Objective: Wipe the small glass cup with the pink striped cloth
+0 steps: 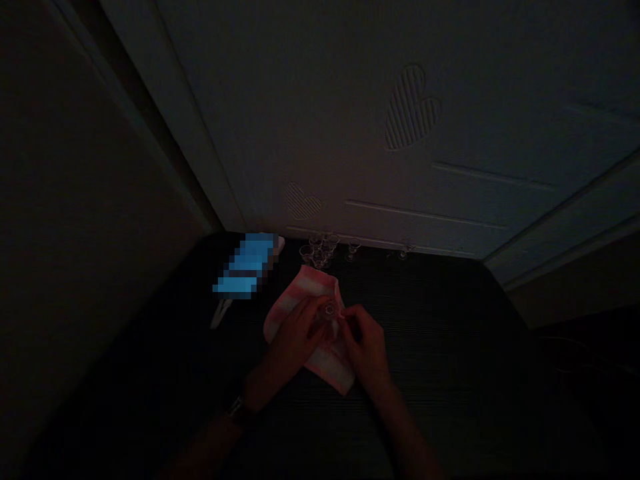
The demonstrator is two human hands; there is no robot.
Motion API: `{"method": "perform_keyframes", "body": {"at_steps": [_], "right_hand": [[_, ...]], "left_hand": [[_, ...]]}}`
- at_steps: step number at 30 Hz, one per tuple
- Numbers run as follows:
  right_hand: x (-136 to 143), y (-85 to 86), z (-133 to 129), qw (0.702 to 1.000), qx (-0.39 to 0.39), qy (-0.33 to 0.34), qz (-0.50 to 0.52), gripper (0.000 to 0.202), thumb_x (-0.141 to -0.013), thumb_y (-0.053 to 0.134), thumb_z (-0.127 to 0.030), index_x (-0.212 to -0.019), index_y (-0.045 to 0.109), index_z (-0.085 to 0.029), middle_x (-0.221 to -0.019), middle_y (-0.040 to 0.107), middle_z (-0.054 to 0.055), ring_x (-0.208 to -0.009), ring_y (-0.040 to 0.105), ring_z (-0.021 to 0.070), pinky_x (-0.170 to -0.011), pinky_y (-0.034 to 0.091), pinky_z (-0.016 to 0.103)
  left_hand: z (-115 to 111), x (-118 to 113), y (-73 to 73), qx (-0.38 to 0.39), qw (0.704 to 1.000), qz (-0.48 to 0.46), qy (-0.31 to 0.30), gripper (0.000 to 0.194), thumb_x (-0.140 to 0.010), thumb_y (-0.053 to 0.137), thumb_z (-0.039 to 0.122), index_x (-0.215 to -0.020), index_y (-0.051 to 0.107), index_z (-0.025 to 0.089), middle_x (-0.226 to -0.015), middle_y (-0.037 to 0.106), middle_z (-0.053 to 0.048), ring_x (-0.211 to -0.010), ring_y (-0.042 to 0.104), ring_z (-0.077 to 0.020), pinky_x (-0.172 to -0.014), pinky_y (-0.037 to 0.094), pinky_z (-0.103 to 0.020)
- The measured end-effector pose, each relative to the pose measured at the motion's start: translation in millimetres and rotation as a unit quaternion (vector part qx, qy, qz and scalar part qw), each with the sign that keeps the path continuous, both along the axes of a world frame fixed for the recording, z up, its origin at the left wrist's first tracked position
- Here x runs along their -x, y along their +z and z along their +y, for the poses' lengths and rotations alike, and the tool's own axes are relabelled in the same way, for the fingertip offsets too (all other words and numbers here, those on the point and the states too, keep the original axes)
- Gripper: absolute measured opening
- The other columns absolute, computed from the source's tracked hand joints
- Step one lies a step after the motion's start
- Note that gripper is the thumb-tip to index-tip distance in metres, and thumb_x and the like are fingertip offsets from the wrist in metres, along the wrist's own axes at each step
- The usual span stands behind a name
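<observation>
The view is very dark. A pink and white striped cloth hangs spread beneath both hands. My left hand is curled round a small clear glass, which lies against the cloth. My right hand pinches a fold of the cloth beside the glass, with thumb and forefinger close together. Just beyond the cloth stands a group of several small stemmed glasses. Another small glass stands a little to their right, and one more is farther right.
On the dark table, a lit screen with a pixelated picture leans at the left, a pale cable or strap below it. Behind the table rises a pale wall panel with raised heart shapes.
</observation>
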State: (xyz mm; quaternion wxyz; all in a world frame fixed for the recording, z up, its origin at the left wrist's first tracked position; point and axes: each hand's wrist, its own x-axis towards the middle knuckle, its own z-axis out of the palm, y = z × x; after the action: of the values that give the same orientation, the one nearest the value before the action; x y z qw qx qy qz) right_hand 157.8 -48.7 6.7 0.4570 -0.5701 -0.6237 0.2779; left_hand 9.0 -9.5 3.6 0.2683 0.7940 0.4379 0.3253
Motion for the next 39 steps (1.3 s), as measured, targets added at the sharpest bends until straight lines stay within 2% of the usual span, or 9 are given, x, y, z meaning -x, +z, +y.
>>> {"method": "perform_keyframes", "body": {"at_steps": [3,5,11,14,22,26,29,34,39], "right_hand": [[2,-2.3,0,0.998,-0.008,0.039,-0.037,0.013,-0.082,0.045,-0.016,-0.087,0.056,-0.02,-0.084,0.06,0.001,-0.076,0.057,0.0125,-0.068,0.042,0.022],[2,-3.7,1,0.999,-0.008,0.034,-0.039,0.014,-0.082,0.044,-0.016,-0.088,0.055,-0.02,-0.084,0.06,0.0,-0.076,0.057,0.0123,-0.068,0.042,0.022],[-4,0.2,-4,0.998,-0.004,-0.069,0.002,0.012,-0.086,0.043,-0.024,-0.088,0.054,-0.02,-0.074,0.058,0.0,-0.065,0.054,0.0123,-0.059,0.041,0.022],[-6,6.8,-7,0.994,-0.012,-0.095,0.045,0.012,-0.087,0.044,-0.027,-0.088,0.053,-0.02,-0.074,0.057,0.0,-0.065,0.054,0.012,-0.058,0.041,0.022],[3,10.6,-3,0.999,-0.051,0.011,-0.004,0.016,-0.085,0.045,-0.021,-0.095,0.058,-0.021,-0.087,0.059,0.003,-0.079,0.056,0.0142,-0.069,0.044,0.025],[0,8.9,-3,0.997,-0.069,0.02,-0.041,0.02,-0.085,0.045,-0.019,-0.1,0.058,-0.023,-0.089,0.058,0.004,-0.08,0.055,0.0147,-0.069,0.044,0.026],[-2,7.6,-4,0.995,-0.065,0.025,-0.065,0.021,-0.085,0.046,-0.02,-0.102,0.057,-0.023,-0.088,0.057,0.004,-0.08,0.055,0.0148,-0.069,0.043,0.026],[-2,6.4,-4,0.994,-0.068,0.031,-0.074,0.013,-0.085,0.045,-0.021,-0.09,0.058,-0.021,-0.083,0.055,0.003,-0.075,0.054,0.0137,-0.066,0.042,0.025],[-3,9.4,-6,0.995,-0.061,0.04,-0.073,0.014,-0.085,0.046,-0.021,-0.093,0.057,-0.022,-0.088,0.053,0.003,-0.079,0.053,0.0141,-0.069,0.042,0.025]], "left_hand": [[0,0,-0.4,-0.004,1.0,0.012,-0.001,0.028,-0.078,0.048,0.014,-0.105,0.051,0.022,-0.105,0.056,-0.004,-0.099,0.053,-0.0193,-0.086,0.045,-0.035],[0,1,-1.3,-0.008,1.0,0.022,0.0,0.027,-0.079,0.047,0.014,-0.104,0.051,0.022,-0.106,0.055,-0.005,-0.1,0.052,-0.02,-0.085,0.045,-0.036],[-1,0,-3.0,0.004,1.0,0.006,-0.003,0.027,-0.079,0.048,0.013,-0.105,0.051,0.021,-0.105,0.057,-0.004,-0.099,0.053,-0.0191,-0.087,0.045,-0.036],[-3,-1,-3.0,0.015,1.0,-0.002,-0.014,0.028,-0.079,0.047,0.012,-0.105,0.05,0.021,-0.106,0.057,-0.003,-0.1,0.053,-0.0184,-0.088,0.044,-0.035],[-6,-2,-2.7,0.01,1.0,0.017,0.005,0.024,-0.076,0.05,0.012,-0.098,0.05,0.021,-0.096,0.058,-0.003,-0.091,0.055,-0.0197,-0.08,0.047,-0.035],[-7,-2,2.4,0.003,0.999,0.006,0.035,0.033,-0.076,0.053,0.016,-0.107,0.046,0.021,-0.103,0.056,-0.004,-0.093,0.055,-0.0195,-0.081,0.046,-0.035],[-7,-1,8.4,-0.033,0.998,0.005,0.053,0.024,-0.078,0.053,0.02,-0.102,0.05,0.021,-0.103,0.056,-0.004,-0.096,0.052,-0.0197,-0.085,0.044,-0.035],[-6,2,12.3,-0.066,0.997,0.005,0.036,0.017,-0.081,0.049,0.018,-0.097,0.053,0.021,-0.101,0.056,-0.003,-0.099,0.05,-0.0189,-0.088,0.042,-0.035],[-6,4,12.9,-0.08,0.996,-0.004,0.029,0.015,-0.083,0.047,0.015,-0.093,0.055,0.021,-0.101,0.053,-0.003,-0.101,0.049,-0.0169,-0.091,0.041,-0.034]]}}
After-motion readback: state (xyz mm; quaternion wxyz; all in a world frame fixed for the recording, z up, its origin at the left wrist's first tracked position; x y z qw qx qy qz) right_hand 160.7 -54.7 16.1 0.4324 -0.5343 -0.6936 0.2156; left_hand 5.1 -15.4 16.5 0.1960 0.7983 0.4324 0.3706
